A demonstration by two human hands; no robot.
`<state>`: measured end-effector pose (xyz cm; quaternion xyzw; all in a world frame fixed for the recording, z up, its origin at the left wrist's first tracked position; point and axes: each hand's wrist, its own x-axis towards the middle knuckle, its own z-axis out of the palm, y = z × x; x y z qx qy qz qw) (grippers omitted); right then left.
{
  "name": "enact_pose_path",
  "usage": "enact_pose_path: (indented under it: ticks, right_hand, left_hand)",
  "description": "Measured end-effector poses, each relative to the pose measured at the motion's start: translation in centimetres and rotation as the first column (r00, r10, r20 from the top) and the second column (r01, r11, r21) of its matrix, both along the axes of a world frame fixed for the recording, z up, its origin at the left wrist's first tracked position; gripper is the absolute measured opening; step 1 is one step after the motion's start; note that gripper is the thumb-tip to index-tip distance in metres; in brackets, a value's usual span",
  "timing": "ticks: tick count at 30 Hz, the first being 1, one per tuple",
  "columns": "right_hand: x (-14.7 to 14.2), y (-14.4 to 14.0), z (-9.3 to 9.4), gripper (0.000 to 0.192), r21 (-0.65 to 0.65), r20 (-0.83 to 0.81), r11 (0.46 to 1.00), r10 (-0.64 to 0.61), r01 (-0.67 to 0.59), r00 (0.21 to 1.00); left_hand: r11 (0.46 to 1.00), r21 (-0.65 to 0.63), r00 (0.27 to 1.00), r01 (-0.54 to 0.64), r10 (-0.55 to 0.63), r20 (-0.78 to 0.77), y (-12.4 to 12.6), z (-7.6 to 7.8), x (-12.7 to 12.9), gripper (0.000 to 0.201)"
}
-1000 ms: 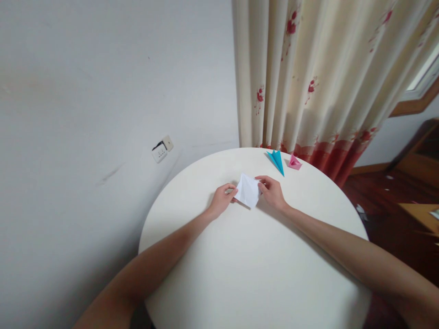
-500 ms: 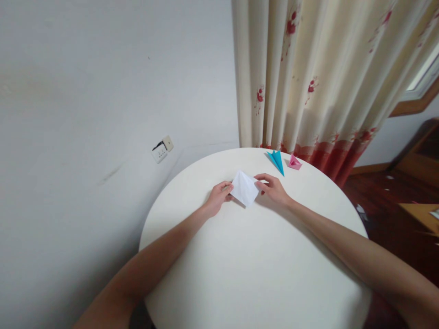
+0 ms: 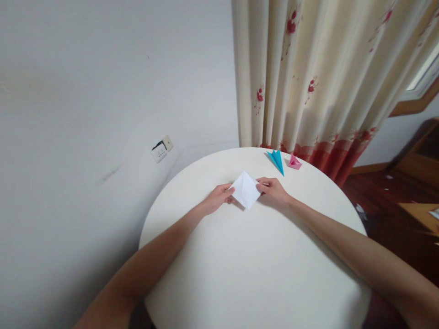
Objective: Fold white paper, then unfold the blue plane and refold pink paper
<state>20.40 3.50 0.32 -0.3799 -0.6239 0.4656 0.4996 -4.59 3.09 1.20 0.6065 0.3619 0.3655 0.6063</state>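
White folded paper sits mid-desk, pinched at opposite corners by the left hand and right hand. It looks mid-fold; the next crease probably needs corners aligned before pressing flat.

Both bare forearms reach forward over the table toward its far edge, converging. The left hand lies palm down, fingers curled, thumb and fingertips pinched on the left corner of the paper. The right hand mirrors it, knuckles up, its grip closed on the paper's right corner.
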Motion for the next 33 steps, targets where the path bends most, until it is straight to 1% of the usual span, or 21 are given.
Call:
enact_pose_path:
  ticks: [2,3,6,9,11,14,16,18,21,23,24,26,29,33]
  right_hand:
    - [0.1,0.3,-0.3,0.026,-0.082,-0.054,0.997,-0.009,0.005,0.998]
    - [0.2,0.4,-0.4,0.026,-0.12,-0.084,0.993,-0.002,-0.008,0.996]
    - [0.3,0.5,-0.4,0.027,-0.195,-0.181,0.977,0.045,-0.08,0.983]
    - [0.5,0.2,0.0,0.029,-0.225,-0.245,0.964,0.086,-0.143,0.966]
    - [0.7,-0.1,0.3,0.03,-0.235,-0.259,0.954,0.124,-0.187,0.958]
    - [1.2,-0.4,0.7,0.032,-0.236,-0.247,0.938,0.194,-0.253,0.95]
    - [1.6,-0.6,1.1,0.032,-0.229,-0.228,0.924,0.256,-0.307,0.939]
    - [2.2,-0.9,1.7,0.033,-0.228,-0.203,0.889,0.354,-0.396,0.913]
    - [2.9,-1.4,2.9,0.04,-0.249,-0.163,0.8,0.521,-0.546,0.838]
    - [3.3,-1.6,3.4,0.045,-0.254,-0.136,0.758,0.587,-0.601,0.798]
    - [3.4,-1.6,3.6,0.045,-0.25,-0.121,0.754,0.598,-0.607,0.792]
    - [3.5,-1.5,3.6,0.043,-0.233,-0.09,0.775,0.584,-0.588,0.806]
    - [3.4,-1.2,3.1,0.04,-0.207,-0.057,0.809,0.552,-0.55,0.832]
    - [3.3,-0.8,2.4,0.037,-0.177,0.002,0.83,0.538,-0.529,0.843]
  left_hand:
    - [0.993,-0.004,0.992,0.12,-0.12,-0.048,0.0,0.2,-0.5,0.046]
    - [0.989,-0.001,0.986,0.15,-0.149,-0.071,-0.1,0.3,-0.7,0.046]
    - [0.985,0.046,0.978,0.167,-0.159,-0.134,-0.1,0.5,-1.3,0.043]
    - [0.968,0.114,0.961,0.222,-0.199,-0.19,-0.3,1.0,-1.5,0.042]
    - [0.958,0.142,0.953,0.249,-0.216,-0.213,-0.3,1.2,-1.6,0.043]
    - [0.951,0.187,0.953,0.244,-0.2,-0.226,-0.3,1.4,-1.5,0.042]
    - [0.94,0.241,0.956,0.242,-0.189,-0.223,-0.2,1.4,-1.4,0.039]
    - [0.926,0.303,0.965,0.225,-0.169,-0.202,-0.1,1.4,-1.4,0.035]
    - [0.913,0.367,0.977,0.179,-0.122,-0.174,0.0,1.5,-1.3,0.032]
    - [0.909,0.386,0.981,0.159,-0.101,-0.166,0.0,1.7,-1.3,0.033]
    - [0.908,0.387,0.981,0.16,-0.102,-0.165,-0.1,1.7,-1.4,0.034]
    - [0.911,0.373,0.978,0.178,-0.121,-0.17,-0.2,1.7,-1.4,0.035]
    - [0.921,0.322,0.967,0.219,-0.162,-0.197,-0.3,1.7,-1.4,0.037]
    - [0.928,0.245,0.943,0.281,-0.22,-0.249,-0.4,1.6,-1.4,0.045]
